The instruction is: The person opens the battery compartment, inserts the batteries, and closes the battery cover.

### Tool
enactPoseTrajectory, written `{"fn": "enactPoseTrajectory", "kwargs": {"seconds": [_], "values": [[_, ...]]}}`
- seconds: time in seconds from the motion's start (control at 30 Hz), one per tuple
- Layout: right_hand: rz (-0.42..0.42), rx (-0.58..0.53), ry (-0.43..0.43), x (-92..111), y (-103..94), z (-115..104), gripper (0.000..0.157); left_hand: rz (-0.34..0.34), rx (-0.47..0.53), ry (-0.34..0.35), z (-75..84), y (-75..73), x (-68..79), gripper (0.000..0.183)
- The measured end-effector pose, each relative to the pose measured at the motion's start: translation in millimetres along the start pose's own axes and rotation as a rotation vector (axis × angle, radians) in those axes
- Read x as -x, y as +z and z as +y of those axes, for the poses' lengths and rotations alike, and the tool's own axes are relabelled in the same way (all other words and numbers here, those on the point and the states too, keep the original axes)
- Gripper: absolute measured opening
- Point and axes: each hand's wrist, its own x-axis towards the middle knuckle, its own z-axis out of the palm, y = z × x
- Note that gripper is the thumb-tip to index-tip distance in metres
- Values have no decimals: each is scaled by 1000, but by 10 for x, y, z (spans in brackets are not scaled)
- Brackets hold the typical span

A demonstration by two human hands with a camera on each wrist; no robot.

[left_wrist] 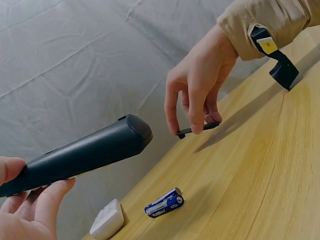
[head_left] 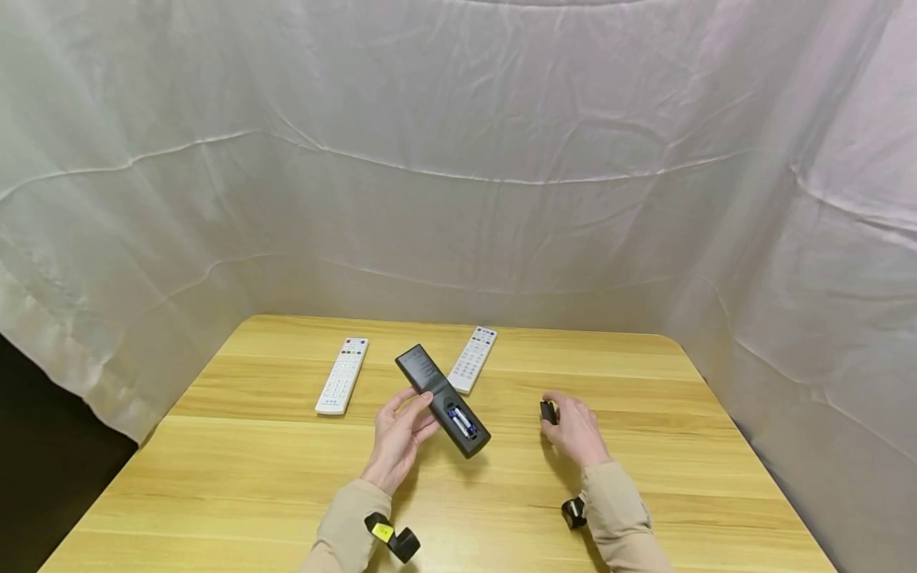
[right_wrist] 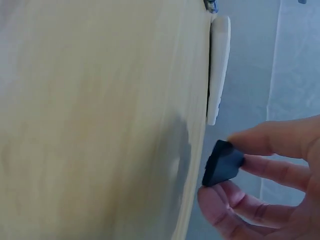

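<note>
My left hand (head_left: 397, 450) holds a black remote control (head_left: 419, 368) tilted above the table, its back towards the head camera. The battery compartment is uncovered, and blue-and-white batteries (head_left: 462, 422) lie inside it. To the right, my right hand (head_left: 575, 430) pinches a small black battery cover (right_wrist: 225, 162) between thumb and fingertips, a little above the tabletop. In the left wrist view two blue batteries (left_wrist: 165, 202) lie side by side on the table beyond the black remote. They are hidden in the head view.
One white remote control (head_left: 342, 376) lies at the left of the wooden table (head_left: 251, 469). Another white remote (head_left: 474, 358) lies behind the black one, which overlaps its near end. Grey-white cloth (head_left: 458, 215) hangs round the back and sides.
</note>
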Motion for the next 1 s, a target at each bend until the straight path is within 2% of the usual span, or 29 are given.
{"fn": "enactPoseTrajectory", "kwargs": {"seconds": [0.3, 0.57, 1.0], "values": [[75, -63, -52, 25, 25, -46, 47, -4, -8, 11, 1, 10, -3, 46], [102, -95, -91, 54, 43, -90, 49, -3, 2, 20, -8, 11, -3, 45], [192, -152, -248, 130, 136, -279, 50, 0, 8, 18, -24, 14, -3, 44]]}}
